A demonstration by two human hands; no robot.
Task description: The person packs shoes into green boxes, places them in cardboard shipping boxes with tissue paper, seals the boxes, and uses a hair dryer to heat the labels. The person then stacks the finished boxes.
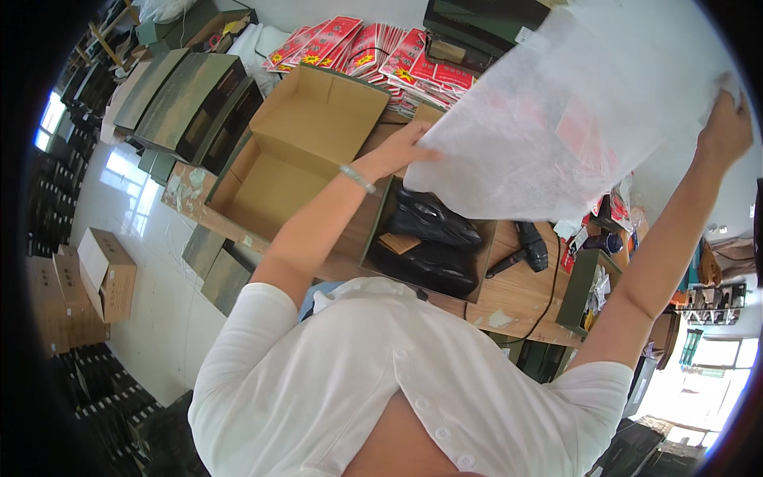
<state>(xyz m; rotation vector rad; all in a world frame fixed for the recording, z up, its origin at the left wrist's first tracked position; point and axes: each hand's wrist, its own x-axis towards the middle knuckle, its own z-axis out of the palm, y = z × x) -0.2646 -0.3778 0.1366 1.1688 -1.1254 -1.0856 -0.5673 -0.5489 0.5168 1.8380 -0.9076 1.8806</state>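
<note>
A large sheet of thin white tissue paper [509,151] is stretched up in the air between my two hands. My left hand [404,149] pinches its near left corner, and a bracelet circles that wrist. Raised at the far right, my right hand [725,131] grips the opposite edge. Below the sheet, a pair of black shoes [429,266] lies in a shoebox [367,248] on the wooden table. A small brown tag [399,242] rests on the shoes. The sheet hides the far part of this box.
An open box [278,179] stands left of the shoes. A hair dryer [531,248] with a black cord lies right of them, near a green box [586,290]. Red printed cards [373,52] are heaped behind. Stacked shoeboxes [179,99] and floor cartons [107,274] are at left.
</note>
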